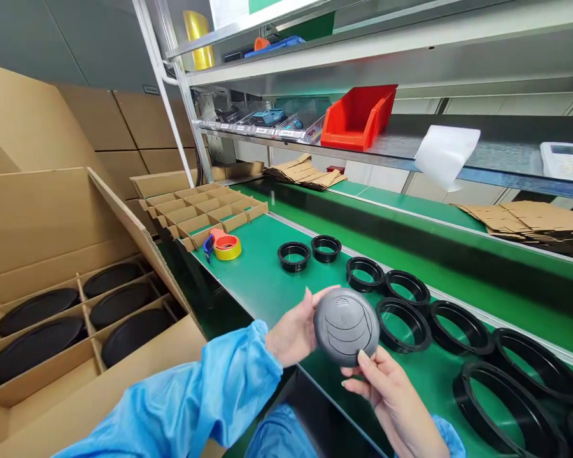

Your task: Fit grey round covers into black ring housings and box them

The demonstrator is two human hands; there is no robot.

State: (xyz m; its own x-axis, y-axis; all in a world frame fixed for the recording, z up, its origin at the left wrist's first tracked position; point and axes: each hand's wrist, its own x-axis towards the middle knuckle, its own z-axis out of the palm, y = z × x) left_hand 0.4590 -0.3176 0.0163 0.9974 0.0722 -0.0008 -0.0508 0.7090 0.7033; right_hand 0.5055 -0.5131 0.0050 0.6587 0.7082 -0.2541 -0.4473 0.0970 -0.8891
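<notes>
Grey disc lies between my left grip and right grip. Both hold its edge; being round, it has no long axis.

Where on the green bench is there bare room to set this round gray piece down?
The green bench has a bare patch between the tape roll, the two farthest black rings and the left hand. The right side is crowded: more black rings lie close together beside the right hand.

One grey round vent — at least eight black plastic rings, five or more black discs — one red bin, one yellow tape roll.
</notes>
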